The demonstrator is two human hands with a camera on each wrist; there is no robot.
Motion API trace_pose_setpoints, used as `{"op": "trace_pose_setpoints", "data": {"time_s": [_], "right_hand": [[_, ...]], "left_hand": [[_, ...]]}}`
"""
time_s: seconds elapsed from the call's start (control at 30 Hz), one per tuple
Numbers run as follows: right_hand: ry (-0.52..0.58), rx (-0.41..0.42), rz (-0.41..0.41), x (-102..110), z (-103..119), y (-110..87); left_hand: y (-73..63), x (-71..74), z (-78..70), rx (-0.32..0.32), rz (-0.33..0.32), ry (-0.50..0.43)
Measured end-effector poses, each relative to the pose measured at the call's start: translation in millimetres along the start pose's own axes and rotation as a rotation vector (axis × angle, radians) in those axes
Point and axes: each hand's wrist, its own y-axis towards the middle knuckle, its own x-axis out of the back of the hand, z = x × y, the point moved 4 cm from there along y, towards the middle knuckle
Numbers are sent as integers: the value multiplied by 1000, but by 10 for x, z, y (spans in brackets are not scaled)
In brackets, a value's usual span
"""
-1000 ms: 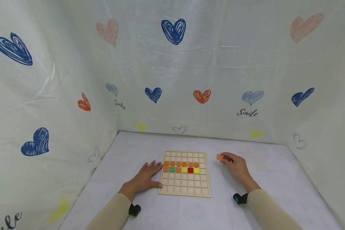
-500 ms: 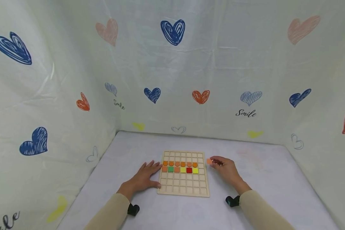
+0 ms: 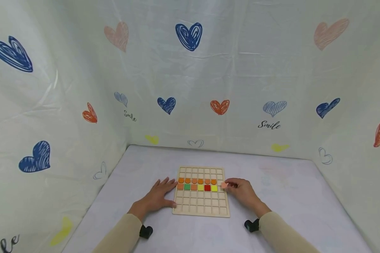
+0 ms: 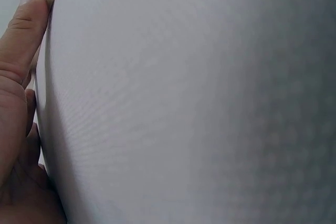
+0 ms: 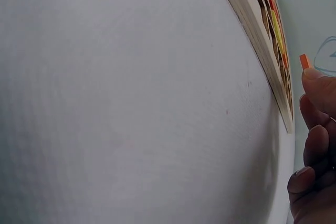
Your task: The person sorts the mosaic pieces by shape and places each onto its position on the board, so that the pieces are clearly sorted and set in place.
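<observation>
A square wooden grid board lies on the table, with a row of orange round pieces behind a row of coloured square tiles. My left hand is spread flat, its fingertips and thumb on the board's left edge. The left wrist view shows that thumb against the wooden side. My right hand pinches a small orange square tile between thumb and fingertips, over the board's right edge at the level of the coloured row. In the right wrist view the orange tile is edge-on, held above the board.
The table has a white cover. Behind and beside it hangs a white curtain printed with hearts. Black wrist cameras sit at both cuffs. Uncovered grid squares show in front of and behind the two filled rows.
My right hand has carried the orange tile leftward and slightly nearer, from beside the board to over its right edge. The left hand keeps its place on the board.
</observation>
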Motion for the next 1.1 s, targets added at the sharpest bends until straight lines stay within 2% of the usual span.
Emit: {"op": "trace_pose_setpoints", "data": {"time_s": [0.2,0.5,0.87,1.1], "right_hand": [[-26,4,34,-72,31,-17],[-71,22,39,-88,62,11],[-113,-21,69,-89,54,48],[-110,-15,90,-94,56,40]], "left_hand": [[-6,2,-1,-1,-1,-1],[4,-2,-15,-3,3,12],[-4,-27,-33,-13,2,-11],[10,-45,-23,-17,-2,-1]]}}
